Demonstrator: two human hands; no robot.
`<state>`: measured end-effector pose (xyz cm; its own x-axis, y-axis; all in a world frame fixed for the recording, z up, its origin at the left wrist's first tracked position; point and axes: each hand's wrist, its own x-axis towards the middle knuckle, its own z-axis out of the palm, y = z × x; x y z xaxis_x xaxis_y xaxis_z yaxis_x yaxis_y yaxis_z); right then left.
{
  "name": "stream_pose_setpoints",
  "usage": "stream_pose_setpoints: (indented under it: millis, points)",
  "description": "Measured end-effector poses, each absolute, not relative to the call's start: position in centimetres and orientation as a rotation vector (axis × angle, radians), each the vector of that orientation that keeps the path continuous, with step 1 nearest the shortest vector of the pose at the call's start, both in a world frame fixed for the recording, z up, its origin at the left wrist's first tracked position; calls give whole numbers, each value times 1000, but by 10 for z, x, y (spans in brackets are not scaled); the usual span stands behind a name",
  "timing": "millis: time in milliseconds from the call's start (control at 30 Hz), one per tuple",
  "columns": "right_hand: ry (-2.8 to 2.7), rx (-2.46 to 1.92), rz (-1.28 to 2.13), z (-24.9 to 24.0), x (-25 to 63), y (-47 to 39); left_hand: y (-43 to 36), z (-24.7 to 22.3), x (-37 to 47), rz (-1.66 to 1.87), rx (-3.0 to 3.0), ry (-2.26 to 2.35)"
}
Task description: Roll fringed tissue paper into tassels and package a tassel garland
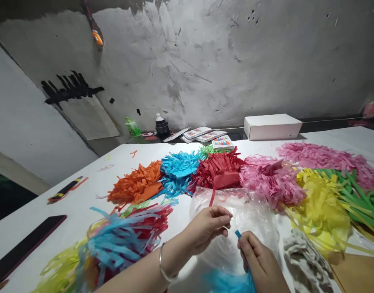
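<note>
My right hand (258,260) is closed around the top of a blue tissue paper tassel (232,281), whose small folded end sticks up past my thumb. The tassel's lower fringe is blurred at the bottom edge. Just left of it, my left hand (207,228) has bent fingers held apart, with nothing seen between them. A bangle circles the left wrist. Both hands are above a clear plastic bag (236,203). Left of my left arm lies a loose pile of light blue and red fringed paper (122,240), over yellow strips (57,268).
Fringed paper bunches cross the white table: orange (138,181), blue (179,171), red (220,169), pink (272,179), yellow (321,203) and green (358,197). A white box (272,127) and printed cards (199,133) stand behind. A phone (26,246) and cutter (65,189) lie left.
</note>
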<state>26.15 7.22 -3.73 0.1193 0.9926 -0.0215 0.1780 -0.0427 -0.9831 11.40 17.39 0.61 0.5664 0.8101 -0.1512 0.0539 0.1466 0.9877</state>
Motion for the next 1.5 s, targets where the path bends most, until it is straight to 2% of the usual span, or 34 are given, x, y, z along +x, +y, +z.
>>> stream_pose_setpoints:
  millis: [167, 500, 967, 1200, 1500]
  points:
    - [-1359, -1377, 979, -19, 257, 55, 113, 13, 94, 688, 566, 772]
    - [-1683, -1167, 835, -16, 238, 33, 77, -10, 73, 778, 374, 781]
    - [-2093, -1029, 560, -19, 252, 38, 73, -18, 66, 755, 486, 737]
    - [-2223, -999, 173, -10, 251, 38, 70, -16, 69, 867, 647, 839]
    - [-2376, -1024, 200, -4, 263, 39, 67, -12, 64, 919, 1068, 941]
